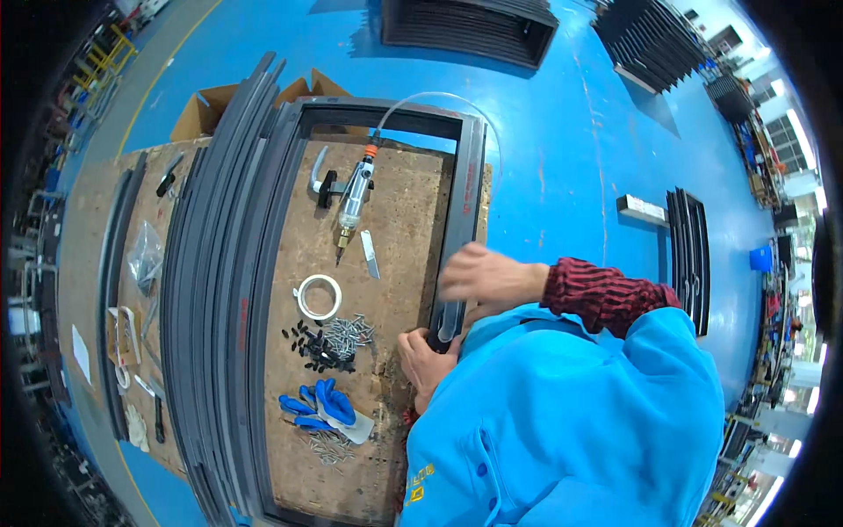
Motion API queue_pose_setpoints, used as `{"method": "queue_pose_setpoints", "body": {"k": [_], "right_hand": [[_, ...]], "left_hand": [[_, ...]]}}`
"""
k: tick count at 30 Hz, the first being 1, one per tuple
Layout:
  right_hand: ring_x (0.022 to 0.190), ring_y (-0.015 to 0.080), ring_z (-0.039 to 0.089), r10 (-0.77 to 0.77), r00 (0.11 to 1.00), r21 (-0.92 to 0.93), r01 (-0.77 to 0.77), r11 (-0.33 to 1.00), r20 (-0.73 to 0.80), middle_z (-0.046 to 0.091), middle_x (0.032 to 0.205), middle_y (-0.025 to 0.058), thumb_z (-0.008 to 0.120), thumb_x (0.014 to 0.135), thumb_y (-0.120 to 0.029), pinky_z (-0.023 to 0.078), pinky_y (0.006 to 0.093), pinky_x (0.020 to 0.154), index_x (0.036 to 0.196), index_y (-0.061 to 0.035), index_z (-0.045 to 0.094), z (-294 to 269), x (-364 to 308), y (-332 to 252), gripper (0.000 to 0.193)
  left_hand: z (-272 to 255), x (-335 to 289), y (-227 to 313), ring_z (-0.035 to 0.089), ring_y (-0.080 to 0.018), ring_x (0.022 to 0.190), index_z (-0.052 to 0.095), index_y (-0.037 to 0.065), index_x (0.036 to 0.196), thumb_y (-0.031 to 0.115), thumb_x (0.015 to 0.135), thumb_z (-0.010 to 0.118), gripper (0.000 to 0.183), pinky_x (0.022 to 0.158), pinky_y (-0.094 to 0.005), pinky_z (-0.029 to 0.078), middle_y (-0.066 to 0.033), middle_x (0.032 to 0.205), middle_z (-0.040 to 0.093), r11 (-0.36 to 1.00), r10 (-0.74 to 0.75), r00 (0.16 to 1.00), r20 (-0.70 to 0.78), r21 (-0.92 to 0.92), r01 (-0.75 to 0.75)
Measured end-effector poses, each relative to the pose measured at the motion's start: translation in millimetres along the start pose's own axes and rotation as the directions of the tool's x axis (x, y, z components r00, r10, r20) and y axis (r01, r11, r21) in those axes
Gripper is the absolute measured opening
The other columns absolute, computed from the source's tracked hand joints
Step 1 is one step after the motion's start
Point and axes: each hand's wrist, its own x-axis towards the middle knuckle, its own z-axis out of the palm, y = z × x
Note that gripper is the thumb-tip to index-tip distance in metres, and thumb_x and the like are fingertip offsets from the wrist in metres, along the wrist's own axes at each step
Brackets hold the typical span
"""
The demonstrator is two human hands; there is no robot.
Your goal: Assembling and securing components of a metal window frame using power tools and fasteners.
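A dark grey rectangular frame (pixel 263 290) lies on a brown wooden worktable (pixel 395 220). My right hand (pixel 487 277), in a red checked sleeve, is curled over the frame's right rail (pixel 467 184). Just below it, my left hand (pixel 421 360) grips a small black part (pixel 436 338) against the same rail, beside a clear tube-like piece (pixel 449 321). My blue jacket hides the rail's near end.
Inside the frame lie an air screwdriver (pixel 354 198) with a clear hose, a blade (pixel 371 255), a tape roll (pixel 318 296), screws (pixel 349 331), small black pieces (pixel 314 349) and blue gloves (pixel 320 408). Dark profiles (pixel 206 263) are stacked to the left, cardboard boxes (pixel 206 107) stand behind, and black stacks (pixel 470 26) sit on the blue floor.
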Motion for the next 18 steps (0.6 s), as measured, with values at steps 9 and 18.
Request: {"method": "queue_pose_setpoints", "body": {"k": [9,18], "right_hand": [[0.1,0.0313,0.052,-0.465,0.841,0.207,0.421,0.883,0.277,0.053,0.107,0.0097,0.079,0.074,-0.039,0.044,0.0457,0.088,0.109,-0.0095,0.053,51,29,44,0.052],[0.114,0.0361,0.05,-0.627,0.428,0.375,0.537,0.756,0.651,0.052,0.125,0.0156,0.088,0.063,-0.042,0.041,0.0445,0.101,0.128,-0.0046,0.049,7,137,110,0.084]], "left_hand": [[-2,-29,7,0.052,-0.0315,0.07,0.054,0.006,0.083,0.026,0.07,0.083,0.038,0.061,-0.0408,0.045,-0.0104,0.084,0.049,0.995,0.054,0.903,-0.427,0.096,-0.014],[24,-55,48,0.027,-0.0163,0.058,0.033,0.005,0.065,0.015,0.096,0.062,0.043,0.053,-0.0346,0.031,-0.0033,0.062,0.031,0.774,-0.436,0.184,-0.881,-0.262,0.577]]}}
